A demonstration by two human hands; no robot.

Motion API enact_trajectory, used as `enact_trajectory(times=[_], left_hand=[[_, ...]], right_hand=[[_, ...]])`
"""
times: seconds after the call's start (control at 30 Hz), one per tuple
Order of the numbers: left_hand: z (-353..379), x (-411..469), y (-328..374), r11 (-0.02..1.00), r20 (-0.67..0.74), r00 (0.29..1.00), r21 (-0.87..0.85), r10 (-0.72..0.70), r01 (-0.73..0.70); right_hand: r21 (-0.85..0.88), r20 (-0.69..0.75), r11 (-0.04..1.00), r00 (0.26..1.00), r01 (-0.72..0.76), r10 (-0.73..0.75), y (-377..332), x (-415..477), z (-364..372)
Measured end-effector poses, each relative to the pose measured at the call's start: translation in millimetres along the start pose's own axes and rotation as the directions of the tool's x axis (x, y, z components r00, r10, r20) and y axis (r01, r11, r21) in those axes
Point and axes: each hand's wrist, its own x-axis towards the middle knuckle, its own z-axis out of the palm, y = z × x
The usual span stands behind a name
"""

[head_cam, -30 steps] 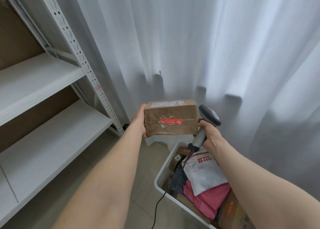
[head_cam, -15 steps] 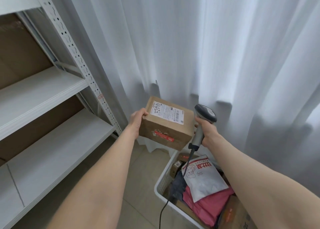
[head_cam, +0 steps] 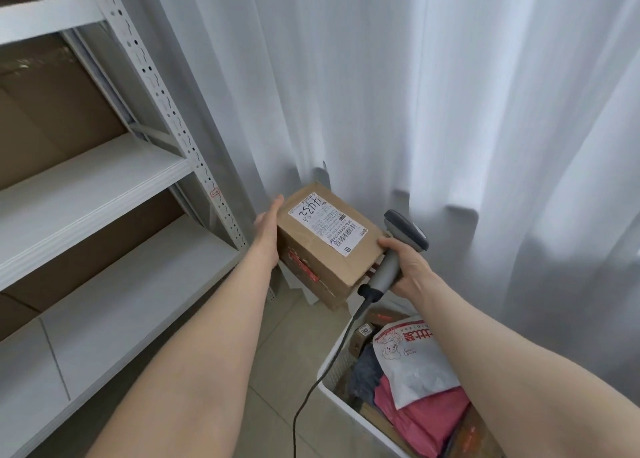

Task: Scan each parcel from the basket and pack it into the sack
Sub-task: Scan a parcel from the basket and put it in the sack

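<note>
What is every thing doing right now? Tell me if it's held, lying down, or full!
cardboard box: held up in the air, tilted, label facing up.
left hand: holds the box's left side.
right hand: grips the scanner handle, one fingertip on the box.
barcode scanner: held head-up beside the box, cord hanging down.
basket: on the floor, holding parcels.
white mailer bag: lying on the red mailer bag.

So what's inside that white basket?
In the basket a white printed pouch lies on a pink pouch, beside a dark grey bundle and small brown boxes. Anything beneath them is covered.
</note>
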Motion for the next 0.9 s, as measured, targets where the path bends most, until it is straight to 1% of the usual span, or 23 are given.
enact_trajectory(times=[0.1,0.13,0.17,0.23,0.33,0.4,0.47,0.53,0.6,0.7,0.8,0.9], left_hand=[[1,1,-8,0.996,-0.095,0.995,-0.084,0.018,-0.026],[2,1,-13,0.996,-0.1,0.995,-0.094,0.002,-0.011],[4,-1,-18,0.996,-0.077,0.997,-0.084,-0.031,0.024],[7,-7,-29,0.993,0.027,0.992,-0.01,-0.12,0.12],[2,-14,-42,0.963,0.167,0.953,0.144,-0.252,0.229],[-4,-15,-47,0.95,0.224,0.928,0.169,-0.297,0.263],[-6,-15,-48,0.955,0.22,0.934,0.162,-0.282,0.25],[-7,-13,-47,0.969,0.179,0.959,0.157,-0.22,0.193],[-10,-11,-45,0.979,0.139,0.977,0.152,-0.161,0.14],[-15,-12,-44,0.985,0.095,0.987,0.127,-0.126,0.114],[-19,-15,-42,0.989,0.063,0.993,0.117,-0.095,0.087],[-24,-17,-39,0.992,0.039,0.998,0.113,-0.055,0.05]], right_hand=[[0.011,0.007,1.0,1.0,-0.011,0.011,5,-1,5],[0.016,0.012,1.0,1.0,-0.015,0.015,7,-1,8],[0.025,0.017,1.0,1.0,-0.02,0.019,10,-3,11],[0.04,0.016,0.999,1.0,-0.016,0.015,14,-4,18],[0.051,-0.038,0.998,0.999,0.021,-0.019,17,-1,24],[0.023,-0.072,0.999,0.997,0.041,-0.039,16,1,23],[-0.055,-0.09,0.997,0.994,0.061,-0.066,17,2,23],[-0.196,-0.116,0.975,0.984,0.107,-0.132,16,2,24],[-0.344,-0.121,0.93,0.976,0.128,-0.179,15,0,25],[-0.443,-0.012,0.89,0.993,0.102,-0.12,10,-11,30],[-0.559,0.109,0.823,0.993,0.103,-0.05,8,-23,35],[-0.606,0.168,0.786,0.986,0.119,-0.021,7,-31,41]])
